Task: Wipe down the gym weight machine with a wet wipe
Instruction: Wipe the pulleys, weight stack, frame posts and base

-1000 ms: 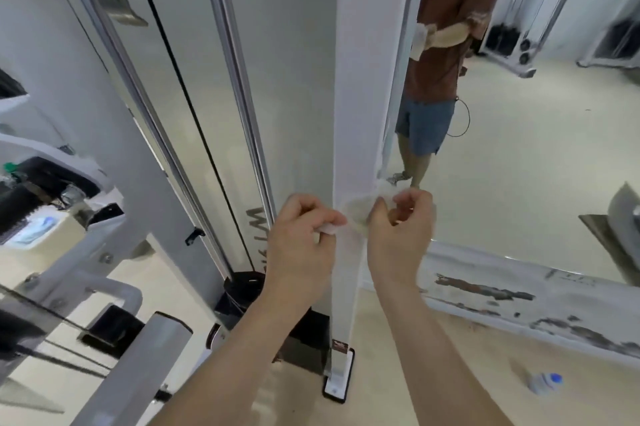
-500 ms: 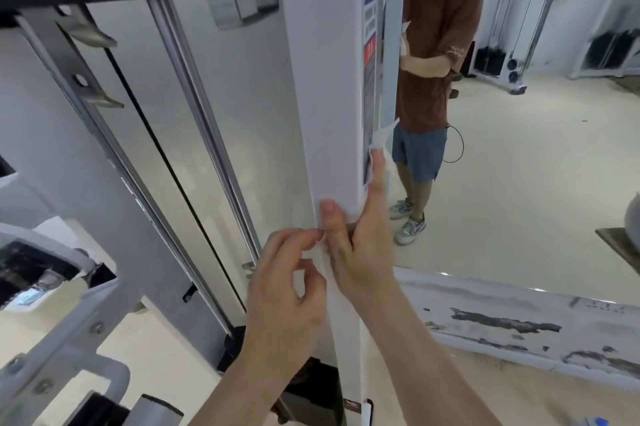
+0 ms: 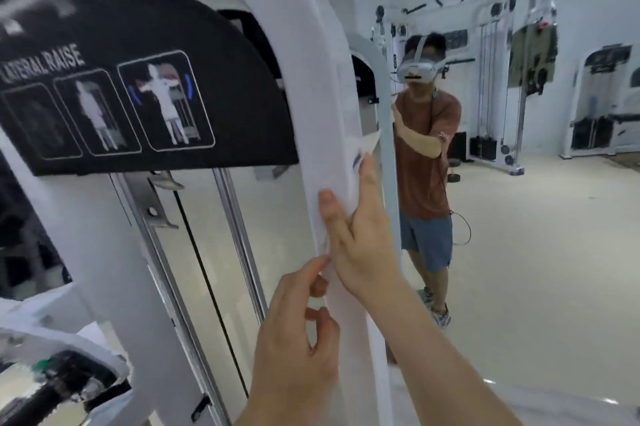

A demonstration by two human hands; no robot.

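The weight machine's white curved frame post point(image 3: 311, 72) runs down the middle of the view. A white wet wipe point(image 3: 367, 145) is wrapped around that post, with one corner sticking out to the right. My right hand point(image 3: 360, 238) presses the wipe flat against the post, fingers pointing up along it and thumb on the front face. Just below, my left hand point(image 3: 298, 339) has its fingers curled, and its thumb and forefinger pinch the wipe's lower edge at the post.
A black "LATERAL RAISE" instruction placard point(image 3: 138, 89) hangs left of the post, above chrome guide rods point(image 3: 235, 224) and a black cable point(image 3: 201, 252). A wall mirror point(image 3: 519, 252) right of the post reflects me and a cable machine point(image 3: 502, 79). More machine parts sit at lower left.
Both hands have slid the wipe up the post from near floor level to placard height. My view has tilted upward with them.
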